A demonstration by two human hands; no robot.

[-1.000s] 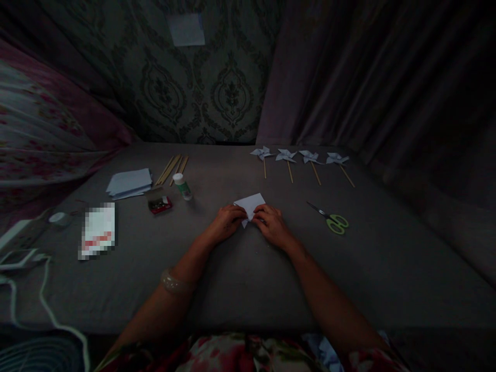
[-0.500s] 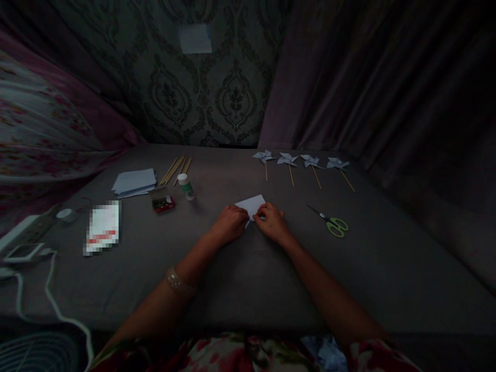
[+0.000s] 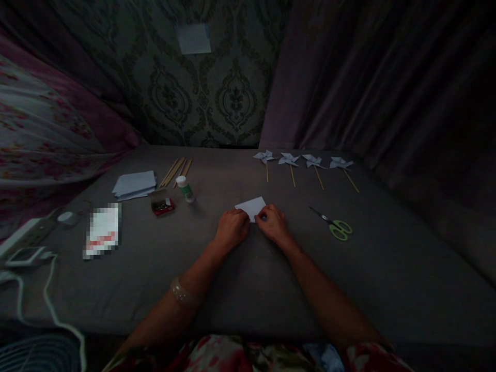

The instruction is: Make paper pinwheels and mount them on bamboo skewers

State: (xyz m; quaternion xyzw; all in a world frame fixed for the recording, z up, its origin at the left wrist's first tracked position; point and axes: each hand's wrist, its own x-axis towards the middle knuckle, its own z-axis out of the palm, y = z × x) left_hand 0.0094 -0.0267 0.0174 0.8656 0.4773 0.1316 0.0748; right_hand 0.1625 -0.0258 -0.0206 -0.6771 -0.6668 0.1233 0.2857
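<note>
A small sheet of white paper [image 3: 251, 205] lies on the grey cloth between my two hands. My left hand [image 3: 231, 226] is closed at the paper's lower left edge, its fingers curled over it. At the lower right edge, my right hand [image 3: 273, 221] pinches the paper between thumb and fingers. The near edge of the sheet is partly hidden by my fingers. Green-handled scissors [image 3: 334, 225] lie to the right of my right hand. Left of my left hand stand a glue bottle [image 3: 185, 189] and an open red box of small metal pieces [image 3: 163, 205].
Several paper pinwheels on sticks [image 3: 289, 160] lie in a row at the back right. Wooden sticks [image 3: 174, 172] and a paper stack [image 3: 134, 184] are at the back left. Further left are a blurred packet [image 3: 103, 230], a power strip [image 3: 31, 235] and a white cable [image 3: 50, 305].
The fingers of both hands have shifted slightly on the paper, and a small corner that stuck out below it no longer shows. The view has moved a little.
</note>
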